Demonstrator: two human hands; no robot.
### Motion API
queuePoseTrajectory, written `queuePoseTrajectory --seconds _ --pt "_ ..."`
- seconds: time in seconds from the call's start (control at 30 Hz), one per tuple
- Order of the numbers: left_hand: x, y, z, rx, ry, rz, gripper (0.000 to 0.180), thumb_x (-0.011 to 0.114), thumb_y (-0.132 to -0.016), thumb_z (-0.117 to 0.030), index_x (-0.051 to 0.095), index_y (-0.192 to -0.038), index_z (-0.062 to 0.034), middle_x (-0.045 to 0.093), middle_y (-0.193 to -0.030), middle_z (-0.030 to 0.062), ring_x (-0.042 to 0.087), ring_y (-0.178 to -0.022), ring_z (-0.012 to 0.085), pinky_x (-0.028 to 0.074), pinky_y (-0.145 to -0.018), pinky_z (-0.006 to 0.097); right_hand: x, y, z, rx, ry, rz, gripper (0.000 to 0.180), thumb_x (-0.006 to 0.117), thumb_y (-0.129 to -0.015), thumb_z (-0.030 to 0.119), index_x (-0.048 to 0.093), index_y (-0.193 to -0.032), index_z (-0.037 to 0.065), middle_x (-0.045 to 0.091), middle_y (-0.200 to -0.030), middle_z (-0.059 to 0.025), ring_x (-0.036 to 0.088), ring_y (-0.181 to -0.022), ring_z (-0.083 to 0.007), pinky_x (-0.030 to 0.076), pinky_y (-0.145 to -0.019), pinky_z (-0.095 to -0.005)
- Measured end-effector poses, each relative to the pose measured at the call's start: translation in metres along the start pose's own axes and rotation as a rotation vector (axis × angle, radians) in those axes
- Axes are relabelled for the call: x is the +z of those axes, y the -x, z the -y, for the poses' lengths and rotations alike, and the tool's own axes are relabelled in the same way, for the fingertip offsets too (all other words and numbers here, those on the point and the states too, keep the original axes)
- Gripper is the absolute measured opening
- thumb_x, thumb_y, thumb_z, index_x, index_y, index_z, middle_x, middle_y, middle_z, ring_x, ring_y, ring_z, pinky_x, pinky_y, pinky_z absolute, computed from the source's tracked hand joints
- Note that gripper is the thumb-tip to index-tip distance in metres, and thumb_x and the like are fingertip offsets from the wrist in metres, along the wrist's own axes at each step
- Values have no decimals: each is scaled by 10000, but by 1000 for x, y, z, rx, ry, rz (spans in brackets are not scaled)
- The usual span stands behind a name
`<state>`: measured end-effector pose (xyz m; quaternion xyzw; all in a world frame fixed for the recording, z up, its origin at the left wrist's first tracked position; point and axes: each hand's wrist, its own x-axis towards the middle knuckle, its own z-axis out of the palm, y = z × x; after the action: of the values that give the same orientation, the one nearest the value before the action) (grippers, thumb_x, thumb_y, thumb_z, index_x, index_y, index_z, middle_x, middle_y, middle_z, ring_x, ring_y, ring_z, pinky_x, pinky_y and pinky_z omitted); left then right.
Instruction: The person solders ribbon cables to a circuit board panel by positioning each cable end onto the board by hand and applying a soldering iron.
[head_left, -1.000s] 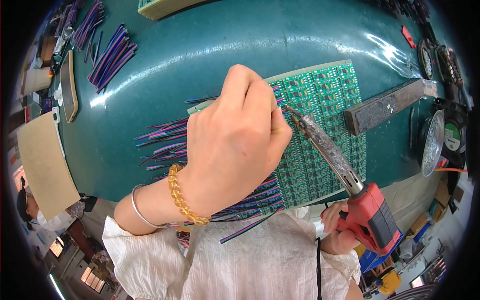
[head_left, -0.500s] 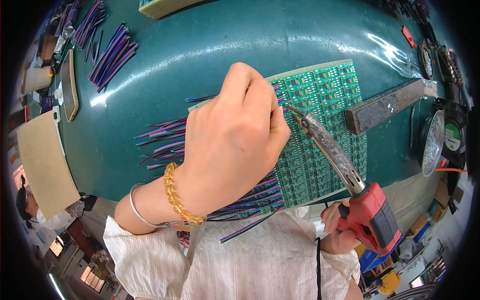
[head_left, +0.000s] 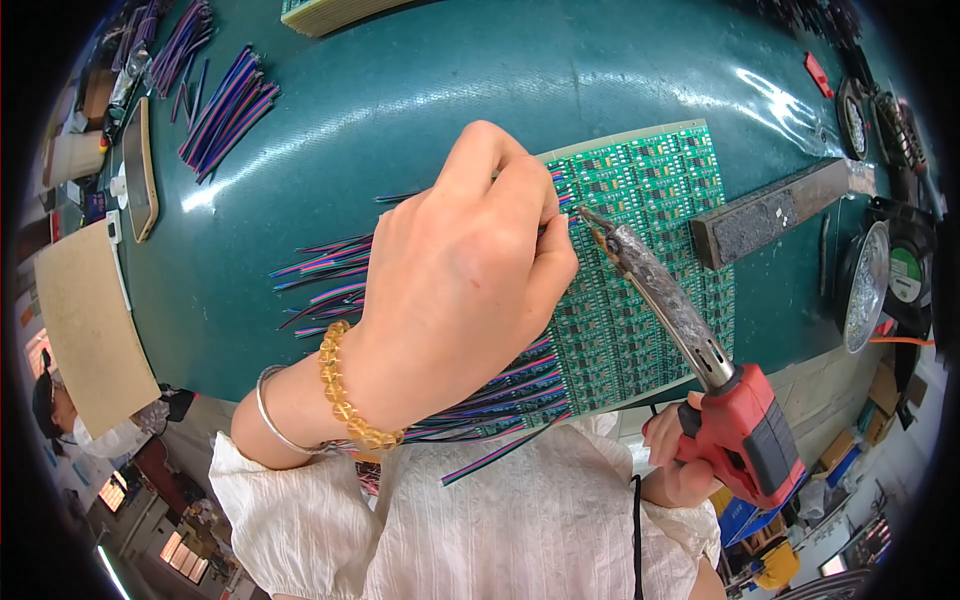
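Note:
A green panel of small circuit boards [head_left: 640, 270] lies on the bench, with rows of short multicoloured ribbon wires [head_left: 335, 265] running off its left side. Over that panel my left hand [head_left: 465, 260] is closed in a pinch at the pads; a ribbon wire's coloured end shows beside the fingertips, the rest hidden under the hand. My right hand [head_left: 685, 455] grips the red and black handle of a soldering iron [head_left: 665, 300]. The iron's tip meets the panel right beside my left fingertips, about where the wire end sits.
A dark rectangular metal bar [head_left: 770, 212] rests against the panel's right edge. Farther right is a shallow metal dish [head_left: 867, 285]. Wire bundles [head_left: 228, 115] lie at the far left, near a phone [head_left: 140, 170]. Stacked boards [head_left: 335, 12] stand at the back.
My left hand has shifted very slightly left, still pinched at the same spot. The soldering iron stays almost still, its tip by the fingertips.

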<state>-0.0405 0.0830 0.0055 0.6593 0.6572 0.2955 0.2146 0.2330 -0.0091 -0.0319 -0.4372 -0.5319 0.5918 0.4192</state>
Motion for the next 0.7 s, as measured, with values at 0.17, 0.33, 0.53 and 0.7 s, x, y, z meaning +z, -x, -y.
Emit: queuePoseTrajectory --seconds 0.17,0.33,0.53,0.7 --pt "2 1 2 32 -10 -32 134 686 -736 40 569 -790 4 558 -851 98 519 -603 193 427 -510 300 -3 0 -5 -44 -9 37 873 651 -825 634 449 -1300 -70 489 -522 15 468 -418 -123 379 -452 -273" --pt "1 0 0 9 -18 -19 136 687 -737 33 564 -788 1 558 -851 100 523 -605 203 430 -511 308 -6 0 0 -21 37 28 870 648 -820 645 455 -1285 -64 492 -523 11 476 -419 -125 382 -451 -268" --pt "3 0 -1 4 -27 -22 140 687 -735 34 561 -785 0 561 -851 105 540 -621 225 444 -530 324 -2 -4 -1 -57 9 53 866 641 -823 649 456 -1290 -56 494 -530 11 480 -422 -125 387 -446 -275" --pt "4 1 0 3 -23 -47 146 687 -731 38 554 -782 3 563 -853 124 589 -690 283 482 -589 354 -6 1 -3 -10 26 34 875 636 -820 656 460 -1297 -56 486 -527 13 477 -423 -124 390 -444 -280"
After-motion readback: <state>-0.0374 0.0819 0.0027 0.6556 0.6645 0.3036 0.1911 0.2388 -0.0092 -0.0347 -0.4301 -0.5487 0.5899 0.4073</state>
